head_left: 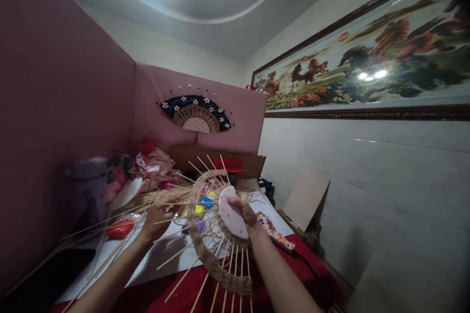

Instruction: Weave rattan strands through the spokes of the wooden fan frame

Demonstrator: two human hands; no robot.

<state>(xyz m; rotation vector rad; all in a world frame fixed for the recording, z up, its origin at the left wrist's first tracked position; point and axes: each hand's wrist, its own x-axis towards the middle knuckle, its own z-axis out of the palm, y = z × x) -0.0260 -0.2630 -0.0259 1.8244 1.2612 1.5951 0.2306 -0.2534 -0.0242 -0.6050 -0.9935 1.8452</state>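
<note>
My right hand point(245, 212) grips the woven fan point(205, 249) by the half-round, pink-dotted white piece point(232, 215) at its centre, thumb on the front. Thin wooden sticks radiate from that piece through a wide curved band of woven brown cord, and their bare ends stick out past it. My left hand point(161, 216) is at the fan's left side, by the stick ends, with its fingers bent together; what is between them is too small to make out. Behind the fan lie yellow, blue and purple packets point(196, 225), partly hidden by it.
A finished dark fan with flowers point(196, 111) hangs on the pink wall. Loose sticks point(113, 249) and a red packet point(121, 228) lie at left, near a tumbler point(88, 190). A flower-patterned tool with a cord point(275, 234) lies right on the red cloth point(308, 266).
</note>
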